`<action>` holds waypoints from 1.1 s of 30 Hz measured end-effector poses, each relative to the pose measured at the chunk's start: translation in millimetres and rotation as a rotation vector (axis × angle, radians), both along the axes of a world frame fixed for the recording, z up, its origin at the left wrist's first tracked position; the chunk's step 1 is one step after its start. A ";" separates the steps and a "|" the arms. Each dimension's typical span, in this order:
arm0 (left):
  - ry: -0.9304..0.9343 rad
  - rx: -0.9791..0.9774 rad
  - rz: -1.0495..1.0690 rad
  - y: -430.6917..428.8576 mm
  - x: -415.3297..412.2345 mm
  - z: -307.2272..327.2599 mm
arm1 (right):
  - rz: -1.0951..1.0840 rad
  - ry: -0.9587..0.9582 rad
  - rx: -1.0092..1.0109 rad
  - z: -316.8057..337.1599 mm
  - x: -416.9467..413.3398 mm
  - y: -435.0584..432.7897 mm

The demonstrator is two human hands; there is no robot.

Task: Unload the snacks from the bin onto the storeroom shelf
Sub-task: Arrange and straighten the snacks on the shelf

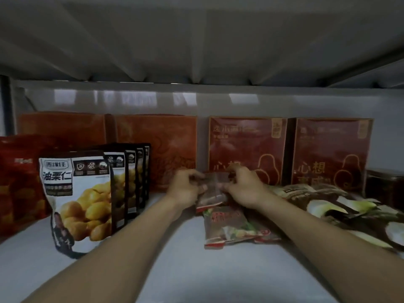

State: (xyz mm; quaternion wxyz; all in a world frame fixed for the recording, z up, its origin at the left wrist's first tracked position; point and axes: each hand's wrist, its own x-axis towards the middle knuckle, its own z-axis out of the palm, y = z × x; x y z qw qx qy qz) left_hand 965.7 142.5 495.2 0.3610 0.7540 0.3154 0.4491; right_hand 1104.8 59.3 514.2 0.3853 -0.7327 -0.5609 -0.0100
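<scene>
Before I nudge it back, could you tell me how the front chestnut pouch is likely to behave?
The chestnut pouch stands upright on its base, so a high push would probably tip it against the pouches behind. Its film looks glossy, so it may slide easily on the shelf.

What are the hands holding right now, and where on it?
One small dark-brown plastic snack packet: the left hand pinches its left edge, the right hand its right edge.
</scene>
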 end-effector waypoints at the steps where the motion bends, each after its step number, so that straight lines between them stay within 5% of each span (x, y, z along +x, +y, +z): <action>1: -0.036 -0.010 0.016 0.7 -0.5 0.8 | 0.010 0.062 0.071 -1.5 0.5 -0.1; 7: -0.194 -0.044 -0.090 -5.7 3.6 9.4 | 0.078 0.348 0.359 3.4 -2.0 -0.6; 16: -0.411 -0.211 -0.370 -12.1 -0.2 11.9 | 0.363 0.678 0.447 -0.2 -18.5 -17.0; 20: -0.479 -0.272 -0.450 -19.1 -3.4 13.1 | 0.467 0.580 0.441 -3.5 -24.2 -19.7; 25: -0.591 -0.402 -0.462 -20.4 -6.1 14.2 | 0.323 0.539 0.558 -3.8 -28.0 -17.0; 29: -0.609 -0.432 -0.472 -21.7 -8.5 16.1 | 0.187 0.599 0.426 -3.9 -17.0 -14.0; 33: -0.511 -0.382 -0.448 -23.0 -12.8 19.6 | 0.353 0.880 0.277 -7.6 -12.2 -7.9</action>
